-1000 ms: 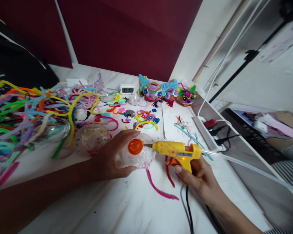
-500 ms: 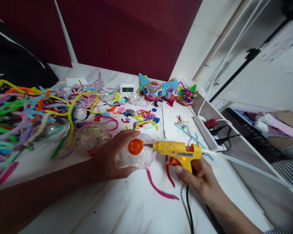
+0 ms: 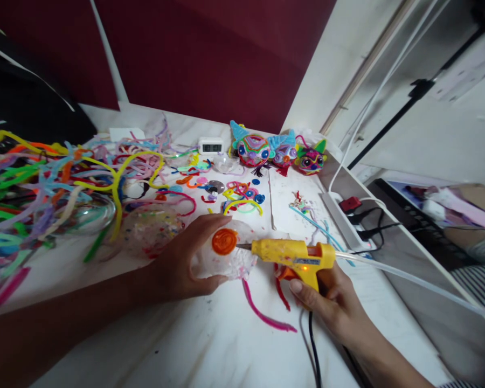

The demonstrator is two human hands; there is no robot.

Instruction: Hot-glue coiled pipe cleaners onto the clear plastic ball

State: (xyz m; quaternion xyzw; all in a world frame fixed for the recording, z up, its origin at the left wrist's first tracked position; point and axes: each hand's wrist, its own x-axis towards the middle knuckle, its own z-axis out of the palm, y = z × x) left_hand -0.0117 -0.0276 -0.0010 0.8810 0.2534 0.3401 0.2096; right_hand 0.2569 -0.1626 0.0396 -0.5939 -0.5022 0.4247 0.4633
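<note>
My left hand (image 3: 189, 256) is wrapped around a clear plastic ball (image 3: 242, 264), thumb below and fingers above. An orange coiled pipe-cleaner disc (image 3: 224, 242) sits on the side of the ball that faces me. In my right hand (image 3: 331, 296) is a yellow hot glue gun (image 3: 293, 254), its small light glowing orange and a clear glue stick (image 3: 404, 277) sticking out behind. The metal nozzle points left and meets the lower right edge of the orange disc. Just below the ball lie a magenta pipe cleaner (image 3: 267, 318) and a red one (image 3: 282, 291).
A tangled heap of pipe cleaners (image 3: 64, 183) covers the left side. Several finished animal-head ornaments (image 3: 254, 151) stand at the back, near a white digital clock (image 3: 210, 146). A power strip (image 3: 341, 218) lies along the right edge, and a black cord (image 3: 314, 345) hangs from the glue gun.
The glue gun's nozzle has shifted slightly down along the right edge of the orange disc. The left hand and the ball have hardly moved.
</note>
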